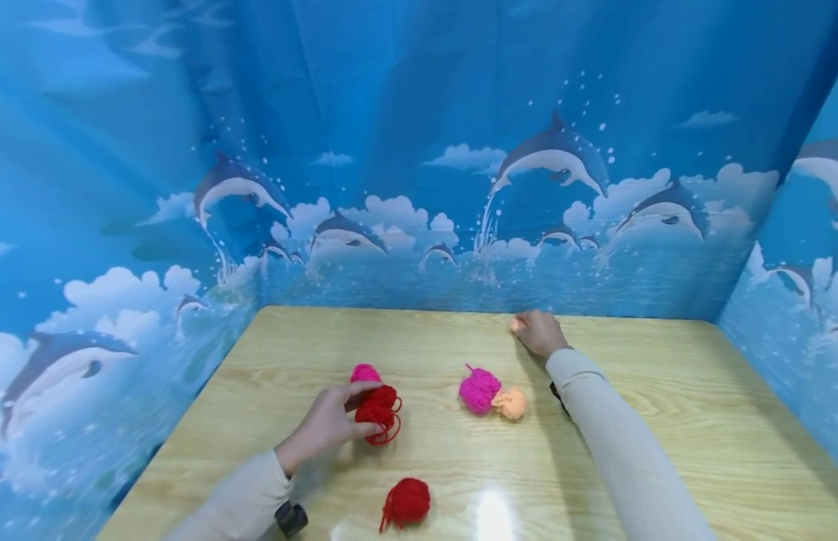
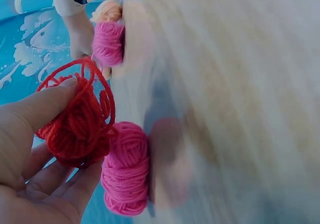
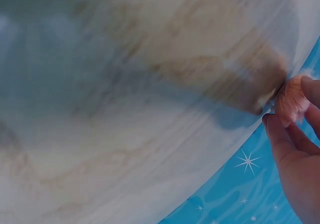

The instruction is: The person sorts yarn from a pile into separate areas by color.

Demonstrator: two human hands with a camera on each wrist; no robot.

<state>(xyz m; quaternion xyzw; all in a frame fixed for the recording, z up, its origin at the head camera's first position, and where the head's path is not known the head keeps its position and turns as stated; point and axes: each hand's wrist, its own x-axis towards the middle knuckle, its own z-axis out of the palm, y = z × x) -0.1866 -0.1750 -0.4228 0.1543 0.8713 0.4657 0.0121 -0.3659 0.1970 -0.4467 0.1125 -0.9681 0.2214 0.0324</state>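
Observation:
A red ball of yarn (image 2: 80, 126) with loose loops is pinched between the thumb and fingers of my left hand (image 1: 332, 419). Right beside it a pink yarn ball (image 2: 126, 169) sits on the table, partly hidden in the head view. My right hand (image 1: 542, 333) reaches to the table's far edge and holds a small peach yarn ball (image 3: 292, 100) with its fingertips. Between the hands, a magenta yarn ball (image 1: 479, 391) touches another peach yarn ball (image 1: 510, 404). Nearer to me lies a second red yarn ball (image 1: 408, 501) with loose strands.
The light wooden table (image 1: 662, 421) has a glossy top with a bright reflection near the front. A blue curtain (image 1: 405, 113) printed with dolphins rises behind its far edge and along both sides.

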